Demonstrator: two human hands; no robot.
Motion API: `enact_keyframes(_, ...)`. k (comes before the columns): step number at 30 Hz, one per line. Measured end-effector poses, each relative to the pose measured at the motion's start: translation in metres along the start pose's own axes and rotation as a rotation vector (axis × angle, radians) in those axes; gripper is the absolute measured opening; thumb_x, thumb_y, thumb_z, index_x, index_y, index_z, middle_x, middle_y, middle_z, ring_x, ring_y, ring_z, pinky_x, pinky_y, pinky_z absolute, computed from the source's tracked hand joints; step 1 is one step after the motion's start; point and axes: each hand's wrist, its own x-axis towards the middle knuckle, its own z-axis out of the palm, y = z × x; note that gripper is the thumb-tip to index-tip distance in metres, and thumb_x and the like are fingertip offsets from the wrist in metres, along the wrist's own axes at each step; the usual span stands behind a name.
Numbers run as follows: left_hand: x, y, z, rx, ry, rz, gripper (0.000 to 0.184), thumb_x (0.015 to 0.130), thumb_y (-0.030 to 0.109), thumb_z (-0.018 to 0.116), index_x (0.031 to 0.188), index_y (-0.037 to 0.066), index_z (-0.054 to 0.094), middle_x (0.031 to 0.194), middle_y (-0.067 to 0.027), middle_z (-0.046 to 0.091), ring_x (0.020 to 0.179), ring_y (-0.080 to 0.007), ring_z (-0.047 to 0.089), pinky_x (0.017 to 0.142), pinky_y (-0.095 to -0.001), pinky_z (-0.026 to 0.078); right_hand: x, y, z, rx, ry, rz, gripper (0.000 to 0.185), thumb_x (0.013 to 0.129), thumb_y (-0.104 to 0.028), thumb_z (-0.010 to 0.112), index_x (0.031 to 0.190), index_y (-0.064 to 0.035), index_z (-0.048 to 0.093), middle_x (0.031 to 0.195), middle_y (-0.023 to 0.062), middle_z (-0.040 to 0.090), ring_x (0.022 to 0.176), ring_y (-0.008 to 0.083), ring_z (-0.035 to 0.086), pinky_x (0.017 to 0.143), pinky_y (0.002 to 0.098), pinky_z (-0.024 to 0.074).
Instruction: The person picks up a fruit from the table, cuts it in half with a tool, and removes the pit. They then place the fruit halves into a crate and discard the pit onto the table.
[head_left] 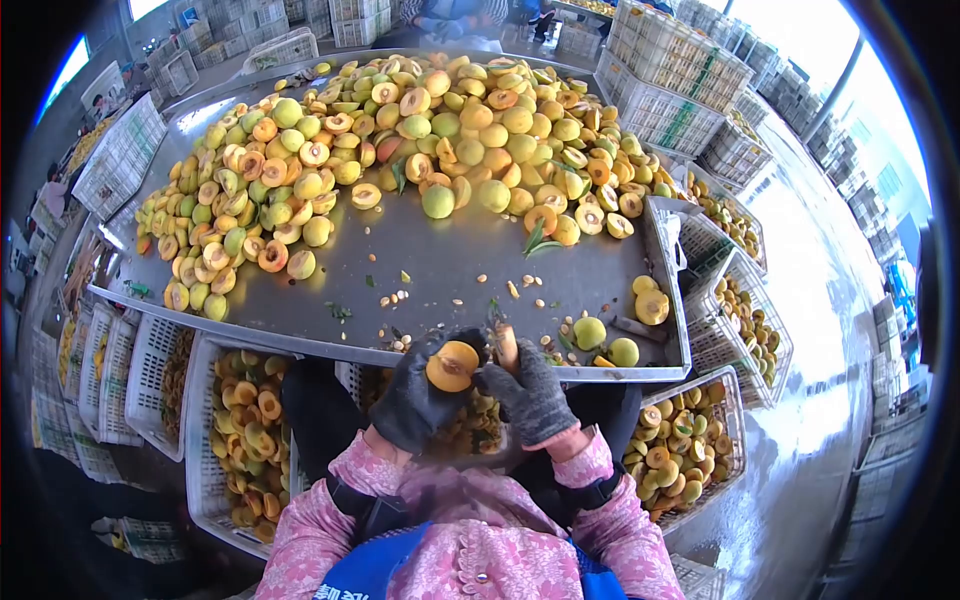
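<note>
In my gloved left hand [418,395] is a halved yellow fruit [452,366], like a plum or apricot, its cut face turned up toward me. My right hand [535,400], gloved in dark grey, closes round a small tool with a tan wooden-looking handle [507,348]; its working end is hidden. The hands nearly touch at the near edge of the metal table [420,250]. Pale pits [395,298] lie scattered just beyond them. Two whole green-yellow fruits [589,333] rest right of my right hand, near some fruit halves [651,306].
A large heap of whole and halved fruit [480,130] covers the table's far side. Crates of fruit stand below at left [205,450] and right [735,440]. Stacked crates [670,75] rise behind on the right. Another person [450,15] sits across the table.
</note>
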Motion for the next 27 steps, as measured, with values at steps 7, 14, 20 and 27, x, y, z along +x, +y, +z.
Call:
enact_keyframes(7, -0.007, -0.012, 0.003, -0.285, 0.087, -0.124, 0.045, 0.078, 0.005, 0.065, 0.118, -0.004, 0.047, 0.109, -0.0121, 0.060, 0.100, -0.0183, 0.058, 0.089, -0.0299, 0.044, -0.040, -0.012, 0.025, 0.503, -0.123, 0.205, 0.040, 0.086, -0.008, 0.056, 0.122, 0.0031, 0.042, 0.105, 0.0165, 0.051, 0.097, 0.0261, 0.050, 0.082, 0.0343, 0.0425)
enact_keyframes(14, -0.011, -0.025, -0.004, -0.644, -0.045, -0.196, 0.045, 0.085, 0.008, 0.056, 0.125, -0.005, 0.042, 0.112, -0.0148, 0.058, 0.103, -0.0213, 0.056, 0.091, -0.0312, 0.043, -0.041, -0.020, 0.032, 0.442, -0.189, 0.204, 0.033, 0.088, -0.002, 0.047, 0.121, 0.0025, 0.044, 0.117, 0.0227, 0.047, 0.101, 0.0326, 0.049, 0.088, 0.0330, 0.0405)
enact_keyframes(20, -0.021, -0.031, 0.000, -0.730, 0.071, -0.269, 0.040, 0.085, 0.006, 0.054, 0.123, -0.004, 0.045, 0.113, -0.0150, 0.057, 0.101, -0.0213, 0.057, 0.090, -0.0319, 0.043, -0.045, 0.012, 0.055, -0.001, -0.129, -0.086, 0.054, 0.086, -0.005, 0.052, 0.135, -0.0039, 0.029, 0.101, 0.0098, 0.053, 0.088, 0.0176, 0.054, 0.076, 0.0277, 0.0456)
enact_keyframes(27, -0.023, -0.031, 0.018, -0.727, 0.295, -0.211, 0.034, 0.087, 0.006, 0.049, 0.120, -0.004, 0.046, 0.108, -0.0124, 0.058, 0.101, -0.0207, 0.055, 0.091, -0.0324, 0.043, -0.034, 0.013, 0.075, 0.260, -0.014, -0.209, 0.051, 0.085, 0.000, 0.048, 0.134, -0.0037, 0.032, 0.106, 0.0123, 0.054, 0.100, 0.0212, 0.053, 0.085, 0.0298, 0.0453)
